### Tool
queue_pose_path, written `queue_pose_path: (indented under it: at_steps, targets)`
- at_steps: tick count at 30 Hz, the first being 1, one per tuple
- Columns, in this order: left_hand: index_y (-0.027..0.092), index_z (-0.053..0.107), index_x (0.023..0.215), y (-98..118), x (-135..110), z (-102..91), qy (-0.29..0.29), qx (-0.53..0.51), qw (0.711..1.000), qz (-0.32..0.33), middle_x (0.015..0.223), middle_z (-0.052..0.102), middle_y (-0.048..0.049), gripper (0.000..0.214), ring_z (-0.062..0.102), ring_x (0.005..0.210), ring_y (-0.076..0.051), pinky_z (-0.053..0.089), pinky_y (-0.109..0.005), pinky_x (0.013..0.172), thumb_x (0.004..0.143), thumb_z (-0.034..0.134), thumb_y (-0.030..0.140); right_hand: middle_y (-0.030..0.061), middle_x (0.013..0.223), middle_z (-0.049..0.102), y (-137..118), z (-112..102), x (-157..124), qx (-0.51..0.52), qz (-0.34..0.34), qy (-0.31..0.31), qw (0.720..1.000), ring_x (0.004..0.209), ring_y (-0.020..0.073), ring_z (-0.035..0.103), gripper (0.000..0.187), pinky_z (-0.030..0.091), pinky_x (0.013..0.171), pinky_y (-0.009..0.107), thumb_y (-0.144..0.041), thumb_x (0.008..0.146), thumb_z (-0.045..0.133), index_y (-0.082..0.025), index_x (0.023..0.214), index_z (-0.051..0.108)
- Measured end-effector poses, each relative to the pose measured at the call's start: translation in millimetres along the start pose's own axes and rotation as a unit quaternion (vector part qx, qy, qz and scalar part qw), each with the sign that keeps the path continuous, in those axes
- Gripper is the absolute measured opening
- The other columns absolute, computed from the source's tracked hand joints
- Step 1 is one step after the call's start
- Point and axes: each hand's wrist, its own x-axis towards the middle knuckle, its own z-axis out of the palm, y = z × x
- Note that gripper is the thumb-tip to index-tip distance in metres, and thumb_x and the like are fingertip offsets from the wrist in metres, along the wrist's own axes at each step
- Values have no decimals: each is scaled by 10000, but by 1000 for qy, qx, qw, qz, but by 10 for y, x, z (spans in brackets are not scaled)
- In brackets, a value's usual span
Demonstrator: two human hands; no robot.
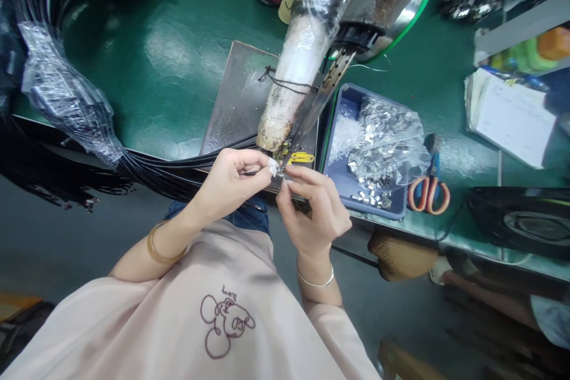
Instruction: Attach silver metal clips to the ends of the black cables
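My left hand is pinched shut on the end of a thin black cord that runs off to the left. My right hand is also pinched, holding a small metal clip against the cord's end. Both hands meet at the front edge of a dark metal plate, just under the tip of a plastic-wrapped machine arm with a thin metal blade.
A blue tray of several small metal clips in a clear bag stands at the right. Orange-handled scissors lie beside it. A bundle of black cords in plastic lies at left on the green table. Papers lie far right.
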Motion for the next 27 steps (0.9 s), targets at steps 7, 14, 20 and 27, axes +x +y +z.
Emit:
queue_pose_path:
  at_steps: [7, 14, 20, 27]
  targets:
    - [127, 656, 648, 39, -32, 5, -20, 9, 1000, 6, 538, 382, 69, 132, 244, 511, -47, 216, -189, 457, 767, 607, 157, -68, 709, 697, -55, -216, -86, 146, 177, 74, 971, 497, 91, 652, 118, 506, 443, 200, -180, 947, 678, -259, 1034, 691]
    - [126, 664, 672, 42, -25, 5, -3, 23, 1000, 1, 539, 391, 63, 131, 249, 497, -49, 191, -192, 436, 770, 619, 201, -35, 895, 797, -39, -162, -117, 105, 181, 48, 977, 719, 130, 781, 179, 628, 644, 237, -119, 930, 689, -242, 1056, 658]
    - [132, 672, 680, 7, 2, 20, 11, 44, 999, 22, 512, 330, 78, 127, 223, 474, -48, 172, -191, 419, 774, 638, 210, 36, 1001, 802, 12, 9, -26, 11, 40, 22, 999, 919, 166, 782, 176, 650, 799, 289, -76, 893, 695, -235, 925, 628]
    - [135, 658, 684, 51, -15, 41, 21, 63, 997, 49, 523, 368, 73, 123, 233, 472, -45, 183, -182, 405, 784, 638, 204, 30, 1001, 796, -8, 31, 3, 13, 49, 28, 998, 919, 164, 775, 190, 654, 773, 281, -72, 884, 698, -240, 904, 612]
